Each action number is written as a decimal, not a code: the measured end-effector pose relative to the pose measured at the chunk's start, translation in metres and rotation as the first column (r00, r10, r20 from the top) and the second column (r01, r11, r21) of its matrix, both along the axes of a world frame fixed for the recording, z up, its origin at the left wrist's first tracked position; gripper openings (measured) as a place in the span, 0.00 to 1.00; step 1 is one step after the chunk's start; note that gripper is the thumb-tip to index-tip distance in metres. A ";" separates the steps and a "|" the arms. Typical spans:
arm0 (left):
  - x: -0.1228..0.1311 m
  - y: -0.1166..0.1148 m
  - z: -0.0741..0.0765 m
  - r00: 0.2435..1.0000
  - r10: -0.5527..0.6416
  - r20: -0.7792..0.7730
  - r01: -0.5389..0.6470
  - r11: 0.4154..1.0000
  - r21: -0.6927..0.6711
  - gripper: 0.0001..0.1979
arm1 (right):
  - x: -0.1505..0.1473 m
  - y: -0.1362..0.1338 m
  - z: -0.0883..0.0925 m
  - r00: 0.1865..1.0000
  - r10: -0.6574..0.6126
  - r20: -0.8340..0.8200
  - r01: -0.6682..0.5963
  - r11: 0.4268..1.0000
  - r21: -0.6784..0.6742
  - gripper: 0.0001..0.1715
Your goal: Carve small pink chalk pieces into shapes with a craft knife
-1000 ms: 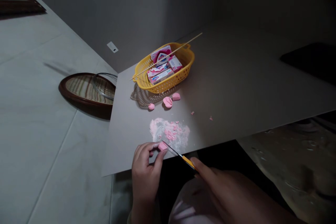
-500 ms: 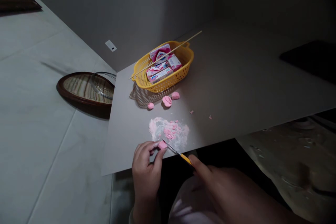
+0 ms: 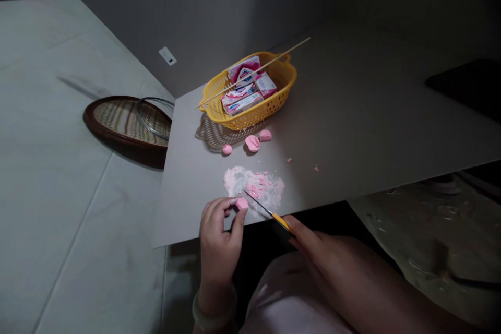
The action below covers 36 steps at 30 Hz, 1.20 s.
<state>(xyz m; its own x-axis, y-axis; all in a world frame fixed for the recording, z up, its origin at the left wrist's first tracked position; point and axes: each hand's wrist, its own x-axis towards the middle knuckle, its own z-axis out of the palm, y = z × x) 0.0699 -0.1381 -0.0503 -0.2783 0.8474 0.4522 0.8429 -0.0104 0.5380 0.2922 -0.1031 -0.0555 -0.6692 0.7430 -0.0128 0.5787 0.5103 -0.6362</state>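
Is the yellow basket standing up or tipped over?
Standing up: the yellow basket rests on the table with its opening upward, pink-and-white boxes sit inside, and a thin stick lies across its top.

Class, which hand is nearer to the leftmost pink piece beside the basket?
Left. The left hand, pinching a chunk, is on the near side of the leftmost pink piece; the right hand, gripping the knife, is farther off, rightward.

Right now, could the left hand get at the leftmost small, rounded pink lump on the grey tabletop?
Probably yes: between the left hand and that lump lie only grey tabletop and pale pink powder. Its grip, though, holds a pink faceted chunk.
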 end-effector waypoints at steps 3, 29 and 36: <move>0.001 0.000 0.003 1.000 -0.003 0.005 0.003 1.000 -0.023 0.04 | 0.002 0.001 0.001 0.999 0.042 0.034 -0.038 0.993 -0.115 0.31; -0.011 0.003 0.023 0.998 -0.061 0.035 0.066 0.986 -0.150 0.05 | 0.003 0.002 0.008 0.997 0.077 0.013 -0.071 0.964 -0.255 0.29; -0.005 0.008 0.025 0.989 -0.145 -0.004 0.142 0.975 -0.172 0.08 | 0.001 0.003 0.009 0.997 0.069 0.039 -0.055 0.958 -0.281 0.29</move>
<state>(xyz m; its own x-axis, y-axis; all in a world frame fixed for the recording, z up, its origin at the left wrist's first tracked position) 0.0648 -0.1305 -0.0254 -0.1420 0.9429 0.3012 0.8480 -0.0411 0.5285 0.2931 -0.0999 -0.0466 -0.7072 0.6624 -0.2473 0.5851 0.3519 -0.7306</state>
